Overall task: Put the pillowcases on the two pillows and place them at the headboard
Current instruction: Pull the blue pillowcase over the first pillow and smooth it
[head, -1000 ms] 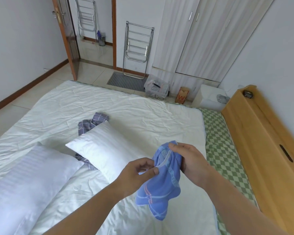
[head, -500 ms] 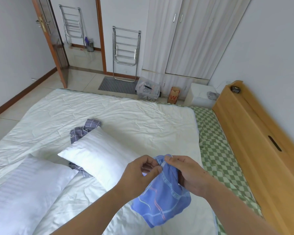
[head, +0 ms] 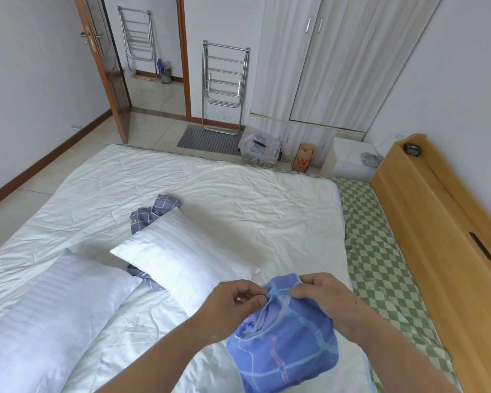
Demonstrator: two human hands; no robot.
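A bunched blue patterned pillowcase [head: 284, 347] hangs over the bed in front of me. My left hand [head: 236, 303] and my right hand [head: 321, 293] both pinch its top edge, close together. A bare white striped pillow [head: 182, 251] lies on the white quilt just left of my hands. A second white striped pillow [head: 48, 316] lies at the lower left. A purple checked pillowcase [head: 150, 215] sits crumpled, partly under the first pillow. The wooden headboard [head: 442, 245] runs along the right side.
The white quilt [head: 238, 199] covers most of the bed; a green checked sheet [head: 372, 251] shows beside the headboard. Beyond the bed stand a folded metal rack [head: 224, 86], a clear bin [head: 260, 150], a paper bag [head: 304, 160], a white box [head: 352, 161] and an open door [head: 108, 66].
My hands have come closer together on the blue pillowcase's top edge and dropped lower in view. The cloth has bunched lower over the quilt. The view has shifted a little.
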